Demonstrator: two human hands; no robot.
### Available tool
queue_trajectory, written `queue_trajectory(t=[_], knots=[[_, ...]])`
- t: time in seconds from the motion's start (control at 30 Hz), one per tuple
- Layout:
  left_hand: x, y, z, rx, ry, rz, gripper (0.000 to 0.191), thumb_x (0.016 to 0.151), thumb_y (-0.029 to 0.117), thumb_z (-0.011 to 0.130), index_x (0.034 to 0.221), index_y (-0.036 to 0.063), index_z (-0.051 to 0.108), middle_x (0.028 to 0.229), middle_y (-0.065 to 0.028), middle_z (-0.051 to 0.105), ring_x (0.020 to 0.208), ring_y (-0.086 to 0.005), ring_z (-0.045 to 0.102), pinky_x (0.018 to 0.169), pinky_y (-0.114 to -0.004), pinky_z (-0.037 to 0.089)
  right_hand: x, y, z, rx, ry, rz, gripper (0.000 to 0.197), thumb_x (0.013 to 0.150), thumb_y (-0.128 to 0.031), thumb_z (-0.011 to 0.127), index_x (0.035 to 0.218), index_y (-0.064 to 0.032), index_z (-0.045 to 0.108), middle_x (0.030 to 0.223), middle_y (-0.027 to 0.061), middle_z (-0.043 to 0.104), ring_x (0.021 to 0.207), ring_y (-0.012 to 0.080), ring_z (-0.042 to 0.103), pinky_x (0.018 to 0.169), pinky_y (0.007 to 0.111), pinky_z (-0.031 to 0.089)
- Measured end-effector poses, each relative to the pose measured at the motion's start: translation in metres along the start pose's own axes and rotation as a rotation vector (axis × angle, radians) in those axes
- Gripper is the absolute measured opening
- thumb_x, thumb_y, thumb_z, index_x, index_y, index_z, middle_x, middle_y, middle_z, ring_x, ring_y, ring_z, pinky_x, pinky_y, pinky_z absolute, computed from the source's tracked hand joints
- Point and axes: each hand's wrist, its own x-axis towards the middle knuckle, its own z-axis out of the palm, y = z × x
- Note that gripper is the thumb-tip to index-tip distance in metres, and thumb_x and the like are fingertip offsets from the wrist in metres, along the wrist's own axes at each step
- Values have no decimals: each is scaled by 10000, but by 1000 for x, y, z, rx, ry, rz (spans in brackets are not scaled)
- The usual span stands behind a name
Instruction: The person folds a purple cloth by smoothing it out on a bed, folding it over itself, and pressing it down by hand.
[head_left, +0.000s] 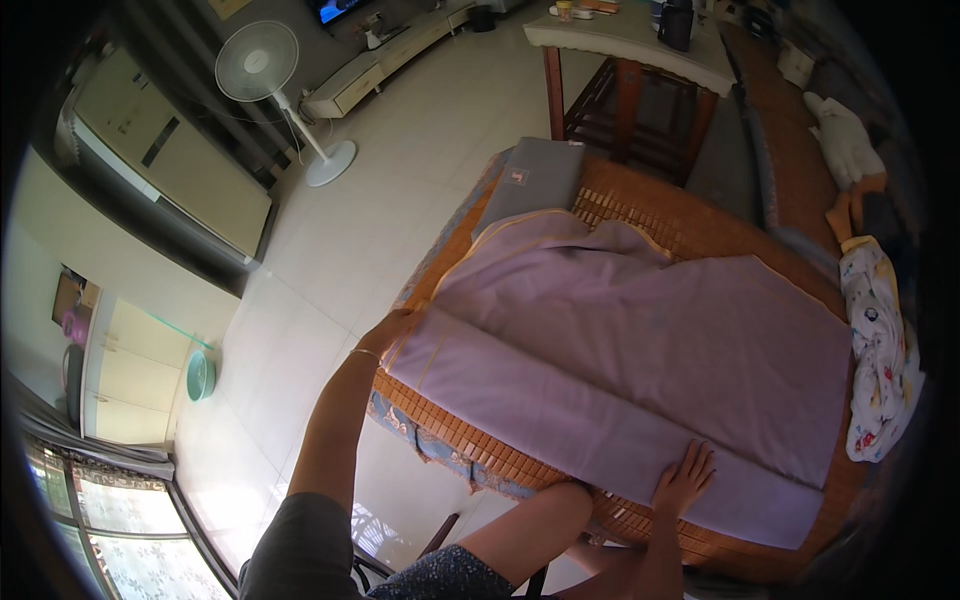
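Observation:
A large mauve cloth (645, 337) with yellow edging lies over a bamboo mat (480, 442). Its near long side is folded over in a broad band (570, 405), while the far part is wrinkled. At the left end of that band, my left hand (394, 330) touches the cloth's edge; its fingertips are partly hidden. My right hand (684, 480) rests flat on the band towards its right end, fingers spread. Beyond the cloth sits a flat grey case or folded item (534, 176), partly covered by the cloth's far edge.
A patterned white cloth (874, 352) lies at the right edge, near a brown seat (780, 135) with a cream plush item (847, 142). A table (630, 37) stands beyond. On the tiled floor to the left are a standing fan (330, 163) and a green basin (201, 375).

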Motion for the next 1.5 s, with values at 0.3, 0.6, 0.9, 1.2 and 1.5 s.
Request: queue_trajectory(t=[0.3, 0.6, 0.9, 1.2, 1.5], knots=[[45, 50, 28, 23, 256, 141, 580, 792, 416, 755, 1119, -52, 650, 985, -119, 689, 873, -199, 648, 784, -322, 522, 0, 0, 5, 14, 10, -11, 562, 973, -347, 228, 1506, -184, 301, 1584, 69, 232, 1463, 305, 181, 1189, 523, 88], [50, 72, 25, 454, 344, 32, 508, 776, 495, 722, 1019, 49, 718, 984, -165, 711, 933, -290, 680, 811, -414, 522, -3, 10, 12, -13, 48, -15, 565, 973, -365, 232, 1501, -181, 318, 1577, 76, 251, 1459, 312, 193, 1183, 533, 98], [58, 9, 0, -39, 329, 49, 542, 963, 545, 465, 980, 32, 641, 735, -37, 622, 584, -114, 544, 535, -265, 454, -2, 10, 10, 41, 33, -8, 575, 945, -336, 311, 1496, -174, 327, 1565, 89, 277, 1453, 311, 204, 1183, 535, 89], [-26, -69, 17, 84, 400, 99, 708, 935, 634, 431, 1089, -16, 666, 934, -166, 689, 853, -260, 647, 782, -359, 498, 0, 8, 9, 73, 60, -19, 576, 937, -326, 341, 1499, -199, 324, 1574, 63, 263, 1460, 291, 194, 1188, 521, 73], [-27, -45, 2, 426, 308, 33, 774, 855, 691, 497, 1093, -24, 670, 979, -256, 682, 978, -372, 657, 859, -434, 491, 0, 6, 3, 66, 36, -24, 590, 940, -320, 320, 1514, -196, 271, 1586, 57, 223, 1466, 287, 162, 1194, 505, 56]])
